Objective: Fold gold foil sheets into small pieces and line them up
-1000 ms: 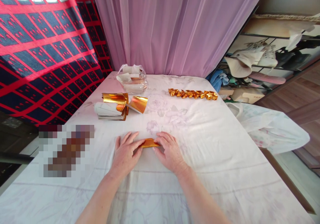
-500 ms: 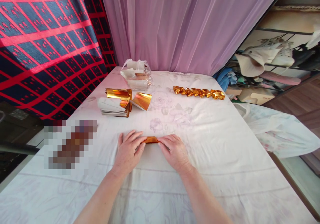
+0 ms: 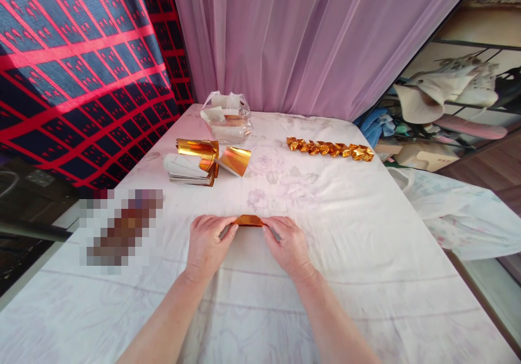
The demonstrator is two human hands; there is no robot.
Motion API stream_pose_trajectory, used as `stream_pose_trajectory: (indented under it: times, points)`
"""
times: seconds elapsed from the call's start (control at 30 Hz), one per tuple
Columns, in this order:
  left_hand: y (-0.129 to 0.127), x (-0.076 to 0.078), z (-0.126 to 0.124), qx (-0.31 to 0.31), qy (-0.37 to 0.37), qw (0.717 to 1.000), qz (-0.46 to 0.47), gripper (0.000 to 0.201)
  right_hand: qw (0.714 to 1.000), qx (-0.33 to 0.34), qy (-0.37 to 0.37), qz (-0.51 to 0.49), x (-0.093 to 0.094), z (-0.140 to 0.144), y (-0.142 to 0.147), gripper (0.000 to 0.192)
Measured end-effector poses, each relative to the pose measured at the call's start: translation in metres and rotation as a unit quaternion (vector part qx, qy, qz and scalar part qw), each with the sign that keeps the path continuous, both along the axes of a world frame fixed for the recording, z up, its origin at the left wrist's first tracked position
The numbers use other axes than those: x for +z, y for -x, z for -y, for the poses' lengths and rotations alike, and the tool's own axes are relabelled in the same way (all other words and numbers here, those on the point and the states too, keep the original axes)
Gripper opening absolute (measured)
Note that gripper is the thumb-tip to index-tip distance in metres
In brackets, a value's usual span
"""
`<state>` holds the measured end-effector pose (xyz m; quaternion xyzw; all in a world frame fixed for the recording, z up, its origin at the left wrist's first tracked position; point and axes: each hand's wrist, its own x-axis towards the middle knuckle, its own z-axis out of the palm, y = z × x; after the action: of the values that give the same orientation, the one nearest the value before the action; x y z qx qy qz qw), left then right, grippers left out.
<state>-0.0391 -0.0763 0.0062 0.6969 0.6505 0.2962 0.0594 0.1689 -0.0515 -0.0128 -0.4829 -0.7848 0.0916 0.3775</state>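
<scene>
Between my hands, just above or on the tablecloth, is a narrow folded strip of gold foil paper (image 3: 249, 221). My left hand (image 3: 209, 243) pinches its left end between thumb and fingers. The right end is pinched the same way by my right hand (image 3: 288, 246). Beyond them lies a stack of foil paper sheets (image 3: 189, 171), white backs showing, with curled gold sheets on top. One loose curled gold sheet (image 3: 236, 160) rests beside the stack. Farther right, several folded gold foil pieces (image 3: 329, 148) sit in a row.
A clear plastic bag (image 3: 228, 120) with paper bundles stands at the table's back edge. A blurred-out item (image 3: 126, 228) lies on the left. The floral tablecloth (image 3: 366, 244) covers the table. Purple curtains (image 3: 305, 38) hang behind, and a cluttered shelf (image 3: 448, 103) is at the right.
The strip now shows more of its upper face and looks slightly raised. My left fingers, spread before, have drawn together on its end. The whole view has shifted slightly.
</scene>
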Motion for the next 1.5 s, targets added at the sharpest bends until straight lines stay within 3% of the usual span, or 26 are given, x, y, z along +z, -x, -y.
stream_pose_trajectory:
  times: [0.27, 0.4, 0.97, 1.3, 1.5]
  points:
    - [-0.007, 0.006, 0.005, 0.002, -0.036, 0.999, -0.025, 0.019, 1.0, -0.006, -0.011, -0.006, 0.001, 0.003, 0.006, 0.02]
    - [-0.011, 0.008, 0.006, 0.017, -0.016, 0.999, -0.029, 0.019, 0.999, -0.015, -0.008, -0.034, 0.003, 0.005, 0.01, 0.022]
    - [-0.012, 0.005, 0.002, 0.031, 0.051, 0.994, 0.097, 0.012, 0.998, -0.019, -0.033, -0.052, 0.007, 0.008, 0.016, 0.023]
    - [-0.011, -0.001, 0.003, 0.034, 0.025, 0.994, 0.103, 0.012, 0.993, -0.044, 0.037, -0.099, 0.003, 0.005, 0.014, 0.017]
    - [-0.016, 0.001, 0.005, 0.014, 0.014, 0.996, 0.083, 0.012, 0.992, -0.089, 0.056, -0.076, 0.002, 0.004, 0.013, 0.019]
